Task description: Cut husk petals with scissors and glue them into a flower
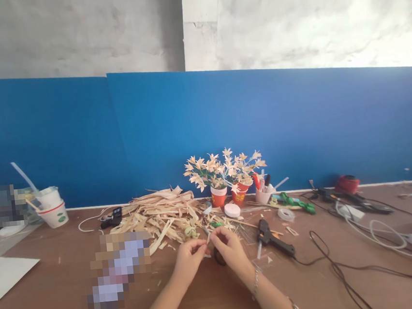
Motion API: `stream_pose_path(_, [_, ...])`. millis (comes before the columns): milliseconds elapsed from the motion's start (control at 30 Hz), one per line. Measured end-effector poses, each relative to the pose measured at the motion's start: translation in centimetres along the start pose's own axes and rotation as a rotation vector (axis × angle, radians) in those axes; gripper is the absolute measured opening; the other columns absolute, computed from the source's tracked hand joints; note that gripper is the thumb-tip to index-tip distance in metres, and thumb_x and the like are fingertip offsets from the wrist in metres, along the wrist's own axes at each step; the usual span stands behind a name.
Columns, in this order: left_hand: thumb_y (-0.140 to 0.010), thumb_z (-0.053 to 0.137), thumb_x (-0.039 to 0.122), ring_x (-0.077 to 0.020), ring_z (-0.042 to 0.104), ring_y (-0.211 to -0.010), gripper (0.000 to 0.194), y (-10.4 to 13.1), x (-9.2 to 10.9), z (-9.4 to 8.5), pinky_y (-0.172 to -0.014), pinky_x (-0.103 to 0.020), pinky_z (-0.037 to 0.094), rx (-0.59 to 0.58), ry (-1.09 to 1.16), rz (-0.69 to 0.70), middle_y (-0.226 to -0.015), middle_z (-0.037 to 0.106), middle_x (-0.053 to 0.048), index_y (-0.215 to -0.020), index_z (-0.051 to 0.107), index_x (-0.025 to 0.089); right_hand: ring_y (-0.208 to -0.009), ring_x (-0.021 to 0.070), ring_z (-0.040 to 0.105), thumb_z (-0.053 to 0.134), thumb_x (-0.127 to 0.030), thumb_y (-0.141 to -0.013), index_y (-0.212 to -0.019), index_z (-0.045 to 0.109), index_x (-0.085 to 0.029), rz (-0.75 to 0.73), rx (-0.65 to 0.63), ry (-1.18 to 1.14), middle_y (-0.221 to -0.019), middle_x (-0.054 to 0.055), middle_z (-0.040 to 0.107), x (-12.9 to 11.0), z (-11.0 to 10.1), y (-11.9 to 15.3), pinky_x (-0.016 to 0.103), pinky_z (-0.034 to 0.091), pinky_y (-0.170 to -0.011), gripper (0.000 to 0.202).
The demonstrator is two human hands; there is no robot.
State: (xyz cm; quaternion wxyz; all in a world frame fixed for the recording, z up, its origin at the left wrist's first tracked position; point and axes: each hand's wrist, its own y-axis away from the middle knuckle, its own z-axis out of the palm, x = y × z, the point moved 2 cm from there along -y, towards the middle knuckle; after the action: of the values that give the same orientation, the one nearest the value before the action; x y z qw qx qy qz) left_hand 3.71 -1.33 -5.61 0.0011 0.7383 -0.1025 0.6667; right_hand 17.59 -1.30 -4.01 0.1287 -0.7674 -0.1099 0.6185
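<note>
My left hand (191, 259) and my right hand (230, 249) meet low over the table, fingertips pinched close together. A small pale piece of dried husk (209, 240) shows at the right fingertips. Whatever the left fingertips hold is too small to make out. Partly hidden under my right hand lies a dark ring-shaped handle (219, 256), perhaps of scissors. Just beyond both hands spreads a heap of dried husk strips (168, 211). Behind it, pale husk-like flowers (212, 163) stand in red paper cups (218, 199).
A black glue gun (272, 239) lies to the right, its cable (333, 263) looping across the table. Nearby are a tape roll (286, 214), a round white lid (232, 210) and a tool cup (264, 195). At left stand paper cups (54, 214) and a blurred-out object (119, 274).
</note>
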Motion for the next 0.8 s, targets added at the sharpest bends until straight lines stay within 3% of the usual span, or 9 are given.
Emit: stream_pose_path(800, [-0.075, 0.051, 0.025, -0.0168, 0.061, -0.065, 0.021, 0.38, 0.43, 0.23, -0.063, -0.025, 0.047, -0.067, -0.108, 0.087, -0.067, 0.069, -0.004, -0.076, 0.069, 0.016, -0.054, 0.0117, 0.042, 0.052, -0.035, -0.077, -0.061, 0.047, -0.018, -0.019, 0.034, 0.031, -0.055, -0.004, 0.045, -0.13, -0.14, -0.04, 0.022, 0.034, -0.053, 0.024])
